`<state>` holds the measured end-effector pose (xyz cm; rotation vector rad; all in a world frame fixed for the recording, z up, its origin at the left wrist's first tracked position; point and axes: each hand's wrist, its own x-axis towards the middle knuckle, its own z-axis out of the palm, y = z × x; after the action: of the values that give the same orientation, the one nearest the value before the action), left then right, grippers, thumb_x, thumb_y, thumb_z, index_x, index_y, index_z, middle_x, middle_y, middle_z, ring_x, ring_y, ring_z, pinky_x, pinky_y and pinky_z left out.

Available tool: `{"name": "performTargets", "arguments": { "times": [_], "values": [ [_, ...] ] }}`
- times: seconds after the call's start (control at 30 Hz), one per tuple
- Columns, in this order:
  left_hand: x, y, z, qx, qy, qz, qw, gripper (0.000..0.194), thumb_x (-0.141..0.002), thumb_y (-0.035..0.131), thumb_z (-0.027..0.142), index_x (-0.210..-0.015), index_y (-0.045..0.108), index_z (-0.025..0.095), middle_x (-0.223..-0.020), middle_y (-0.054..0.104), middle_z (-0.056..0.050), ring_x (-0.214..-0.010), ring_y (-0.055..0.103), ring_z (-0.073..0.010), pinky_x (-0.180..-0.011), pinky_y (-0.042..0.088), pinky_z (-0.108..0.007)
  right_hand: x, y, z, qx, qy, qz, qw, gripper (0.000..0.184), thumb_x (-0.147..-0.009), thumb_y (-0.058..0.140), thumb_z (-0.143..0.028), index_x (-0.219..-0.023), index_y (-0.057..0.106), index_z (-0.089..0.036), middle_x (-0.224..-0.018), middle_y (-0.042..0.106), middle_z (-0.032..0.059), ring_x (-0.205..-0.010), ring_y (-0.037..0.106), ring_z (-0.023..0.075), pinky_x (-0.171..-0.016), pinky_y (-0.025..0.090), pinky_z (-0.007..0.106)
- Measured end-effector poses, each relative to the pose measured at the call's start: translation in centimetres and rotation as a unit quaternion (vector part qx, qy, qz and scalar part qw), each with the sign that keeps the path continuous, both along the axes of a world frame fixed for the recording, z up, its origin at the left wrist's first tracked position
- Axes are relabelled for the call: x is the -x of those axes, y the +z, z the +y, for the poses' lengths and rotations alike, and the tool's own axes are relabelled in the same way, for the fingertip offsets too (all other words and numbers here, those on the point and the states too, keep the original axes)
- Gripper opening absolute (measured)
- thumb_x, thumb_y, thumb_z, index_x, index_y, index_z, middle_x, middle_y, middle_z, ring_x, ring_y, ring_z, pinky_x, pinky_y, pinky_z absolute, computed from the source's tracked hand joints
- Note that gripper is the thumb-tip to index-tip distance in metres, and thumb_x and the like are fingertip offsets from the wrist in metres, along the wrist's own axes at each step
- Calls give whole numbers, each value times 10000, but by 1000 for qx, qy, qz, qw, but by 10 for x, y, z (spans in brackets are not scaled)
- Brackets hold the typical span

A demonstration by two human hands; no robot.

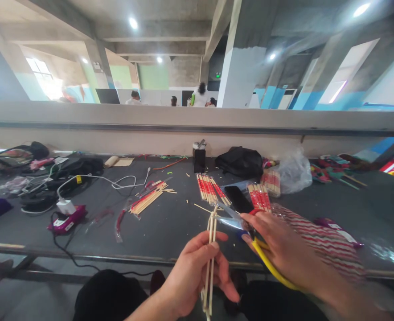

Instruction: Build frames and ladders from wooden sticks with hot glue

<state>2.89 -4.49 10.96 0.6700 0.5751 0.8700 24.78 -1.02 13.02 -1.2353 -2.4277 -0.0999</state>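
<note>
My left hand is closed around a few thin wooden sticks, which look like chopsticks and stand roughly upright in front of the table edge. Their upper ends come together near the blades of the scissors. My right hand grips those scissors by the handles, one part of which is yellow. The blades are parted and point left at the stick tops. Whether the blades touch the wood, I cannot tell. Beyond the scissors, red-wrapped chopsticks lie on the dark table.
Loose chopsticks lie left of centre. A dark phone and another red-wrapped bundle are behind my right hand. Striped cloth lies to the right. A white cable runs to a charger on a purple pack.
</note>
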Motion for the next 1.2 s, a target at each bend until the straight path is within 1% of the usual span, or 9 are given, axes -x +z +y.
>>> {"name": "performTargets", "arguments": {
  "times": [0.1, 0.2, 0.33, 0.5, 0.7, 0.87, 1.07, 1.2],
  "values": [
    [0, 0, -2, 8, -28, -9, 1000, 331, -866, 461, 300, -1149, 483, 131, -512, 586, 8, -472, 664, -208, -443, 455, -211, 3, 3, 2, -13, 1, -36, 999, 327, -890, 493, -304, -1203, 522, -213, -958, 600, 80, -886, 564, 222, -774, 472, 364],
    [0, 0, -4, 20, -46, -14, 999, 355, -870, 457, 299, -1179, 478, 126, -519, 585, 8, -469, 665, -207, -420, 440, -198, 5, 6, 2, -17, -3, -72, 997, 341, -870, 501, -262, -1204, 532, -205, -938, 591, 81, -872, 548, 228, -776, 460, 375],
    [-1, -5, -4, 23, -50, -17, 998, 379, -870, 459, 304, -1202, 470, 121, -525, 592, 1, -467, 665, -210, -415, 442, -200, 5, 4, 3, -28, -6, -108, 994, 355, -856, 507, -259, -1204, 539, -194, -923, 578, 91, -860, 538, 234, -768, 453, 385],
    [-4, -10, -3, 27, -46, -10, 999, 398, -872, 451, 324, -1216, 452, 127, -522, 596, 7, -462, 662, -209, -426, 460, -216, 6, 1, 4, -52, -17, -126, 990, 350, -859, 505, -274, -1194, 543, -181, -902, 568, 92, -838, 531, 239, -755, 450, 394],
    [-6, -6, -4, 13, -29, 11, 999, 326, -878, 427, 315, -1150, 505, 154, -510, 583, 34, -467, 658, -179, -445, 450, -191, 8, 0, 5, -47, -24, -144, 988, 357, -859, 511, -274, -1202, 535, -178, -913, 561, 95, -853, 527, 248, -758, 448, 398],
    [-6, -5, -2, 34, -46, 10, 998, 416, -853, 447, 304, -1229, 449, 125, -490, 586, 6, -439, 646, -212, -417, 454, -222, 8, -1, 6, -66, -22, -142, 987, 326, -864, 504, -282, -1168, 555, -176, -874, 555, 80, -816, 528, 231, -733, 441, 373],
    [-6, 1, 0, 51, -49, 9, 997, 405, -866, 406, 261, -1244, 436, 119, -478, 584, -13, -414, 635, -218, -396, 451, -225, 5, -5, 7, -60, -25, -143, 988, 335, -876, 489, -269, -1189, 541, -162, -892, 557, 87, -844, 528, 229, -757, 426, 361],
    [-6, 7, 1, 52, -50, 12, 997, 406, -857, 396, 247, -1241, 439, 121, -466, 574, -13, -406, 627, -221, -387, 440, -224, 5, -4, 8, -46, -36, -152, 987, 343, -871, 492, -265, -1198, 543, -178, -894, 561, 84, -838, 522, 231, -748, 414, 365]
  ]
}}
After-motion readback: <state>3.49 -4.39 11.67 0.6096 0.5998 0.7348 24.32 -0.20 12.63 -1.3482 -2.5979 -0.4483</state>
